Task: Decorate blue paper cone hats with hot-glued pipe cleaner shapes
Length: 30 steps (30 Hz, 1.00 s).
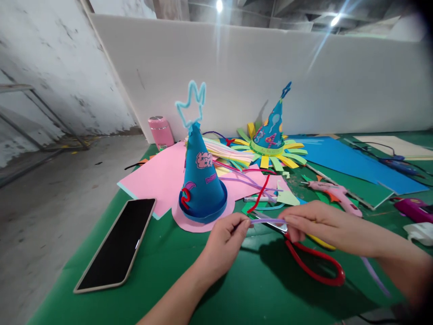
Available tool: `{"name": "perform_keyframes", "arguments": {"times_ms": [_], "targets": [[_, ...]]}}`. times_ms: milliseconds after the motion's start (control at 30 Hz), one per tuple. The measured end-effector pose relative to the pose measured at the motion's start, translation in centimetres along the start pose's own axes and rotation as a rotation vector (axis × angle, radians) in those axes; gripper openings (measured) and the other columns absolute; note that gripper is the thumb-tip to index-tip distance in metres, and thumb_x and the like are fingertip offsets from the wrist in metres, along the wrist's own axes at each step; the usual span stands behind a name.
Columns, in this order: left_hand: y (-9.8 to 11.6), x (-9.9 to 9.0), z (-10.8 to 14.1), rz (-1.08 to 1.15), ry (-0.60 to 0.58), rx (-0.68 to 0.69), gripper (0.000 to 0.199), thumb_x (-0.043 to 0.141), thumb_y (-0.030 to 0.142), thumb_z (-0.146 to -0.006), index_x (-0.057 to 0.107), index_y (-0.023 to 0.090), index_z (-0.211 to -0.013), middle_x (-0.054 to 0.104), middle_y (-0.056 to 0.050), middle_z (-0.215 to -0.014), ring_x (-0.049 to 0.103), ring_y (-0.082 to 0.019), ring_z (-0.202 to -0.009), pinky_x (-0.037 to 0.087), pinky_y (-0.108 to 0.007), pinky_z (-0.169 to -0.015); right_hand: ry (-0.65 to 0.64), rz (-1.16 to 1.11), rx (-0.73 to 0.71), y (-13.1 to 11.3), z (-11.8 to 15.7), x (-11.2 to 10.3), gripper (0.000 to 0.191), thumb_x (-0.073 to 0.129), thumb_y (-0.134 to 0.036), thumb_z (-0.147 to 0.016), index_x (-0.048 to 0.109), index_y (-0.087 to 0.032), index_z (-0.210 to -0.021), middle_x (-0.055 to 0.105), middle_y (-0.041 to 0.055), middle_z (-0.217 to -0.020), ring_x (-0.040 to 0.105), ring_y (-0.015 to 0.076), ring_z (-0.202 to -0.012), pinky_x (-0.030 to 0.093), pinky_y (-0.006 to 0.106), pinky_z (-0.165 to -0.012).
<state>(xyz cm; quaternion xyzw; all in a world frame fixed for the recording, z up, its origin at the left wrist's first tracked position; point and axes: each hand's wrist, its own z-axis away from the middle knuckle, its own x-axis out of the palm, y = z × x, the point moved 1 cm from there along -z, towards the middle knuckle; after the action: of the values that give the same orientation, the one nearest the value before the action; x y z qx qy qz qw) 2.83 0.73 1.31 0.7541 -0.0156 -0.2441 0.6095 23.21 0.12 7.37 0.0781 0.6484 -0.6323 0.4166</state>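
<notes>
A purple pipe cleaner (265, 221) stretches between my hands, above the green table. My left hand (228, 234) pinches its left end, and my right hand (314, 223) grips it further right, with a loose tail hanging below the right wrist. Under it lie red-handled scissors (314, 266), their blades partly covered by the pipe cleaner and my right hand. Just beyond my left hand stands a blue paper cone hat (199, 180) on a pink brim. It carries a light-blue pipe-cleaner star (191, 106) at its tip and a red curled piece on its side.
A phone (117, 246) lies at the table's left edge. Behind are a pink bottle (161, 133), pink paper (149, 174) and a second cone hat (270, 131) with yellow-green strips. A pink glue gun (334, 192), blue sheets (352, 162) and cables lie at right.
</notes>
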Motion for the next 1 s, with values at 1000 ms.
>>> {"name": "perform_keyframes", "arguments": {"times_ms": [1000], "targets": [[0.1,-2.8,0.8,-0.192,0.189,-0.095,0.021,0.043,0.023,-0.080,0.055,0.017,-0.064,0.049,0.004,-0.051,0.047,-0.009,-0.048,0.036,-0.019,-0.047,-0.099,-0.891,0.176,-0.7,-7.0,8.2,0.012,0.053,-0.024,-0.070,0.054,-0.014,-0.063,0.042,-0.0066,-0.047,0.029,0.0024,-0.037,0.016,0.016,-0.035]]}}
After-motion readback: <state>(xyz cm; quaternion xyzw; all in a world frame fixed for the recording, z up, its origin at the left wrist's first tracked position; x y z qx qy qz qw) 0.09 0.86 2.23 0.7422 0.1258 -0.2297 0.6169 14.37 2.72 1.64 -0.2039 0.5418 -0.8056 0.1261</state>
